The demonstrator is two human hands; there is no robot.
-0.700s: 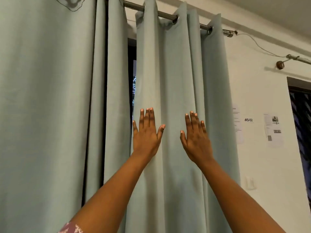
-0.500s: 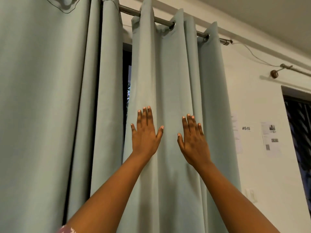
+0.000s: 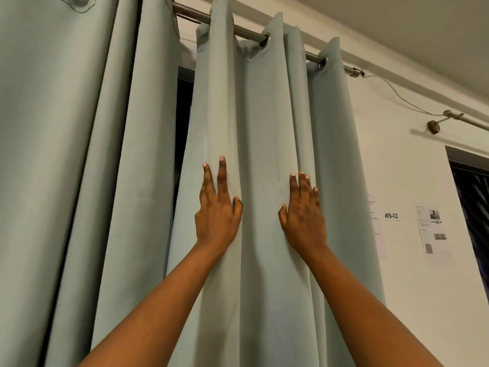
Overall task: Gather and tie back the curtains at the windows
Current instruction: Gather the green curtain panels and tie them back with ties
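Both hands now spread wider: left hand (image 3: 218, 215) and right hand (image 3: 304, 221) flat on the right curtain (image 3: 264, 123); sweep folds together evenly.

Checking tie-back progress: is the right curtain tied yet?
Untied: right curtain hangs loose from the rod; both hands lie flat on it.

My one camera sits on my head, close to the curtain (image 3: 264, 160), tilted forward and up so the rod (image 3: 248, 33) crosses the upper middle. My arms enter from the bottom edge; the wall (image 3: 412, 170) fills the right side.
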